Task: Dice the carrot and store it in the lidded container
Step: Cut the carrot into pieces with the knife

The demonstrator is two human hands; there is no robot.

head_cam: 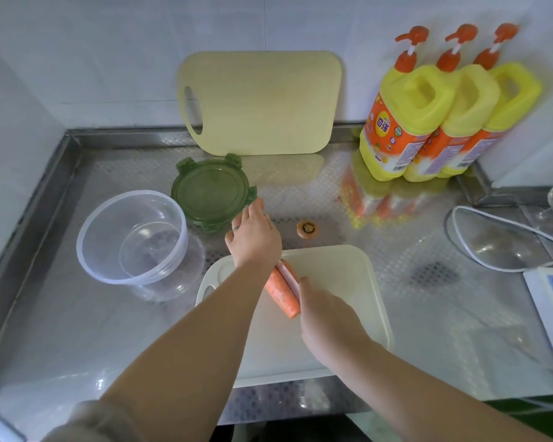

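Hands work at different depths over the table (396,256): the left hand (254,237) reaches forward past the far edge of the white cutting board (348,282), palm down with its fingers straight and together, holding nothing. Its fingertips are at the near rim of the green lid (209,194), though whether they touch it I cannot tell. The right hand (326,311) is lower, at the near end of the carrot (280,291), its back to the camera and its fingers hidden beneath, so I cannot tell whether it grips anything. The carrot lies on the board, its long axis running away from the person and leaning slightly left at the far end, which passes under the left wrist; the blunt cut end faces the person. A pale pink strip (289,277) runs along its right side, and I cannot tell what it is. The cut-off carrot top (307,228) lies on the table just beyond the board. Left of the board stands the clear round container (83,237), with the lid flat beside it. A yellow cutting board (262,100) leans on the wall, and three yellow detergent bottles (406,122) stand in the right corner.
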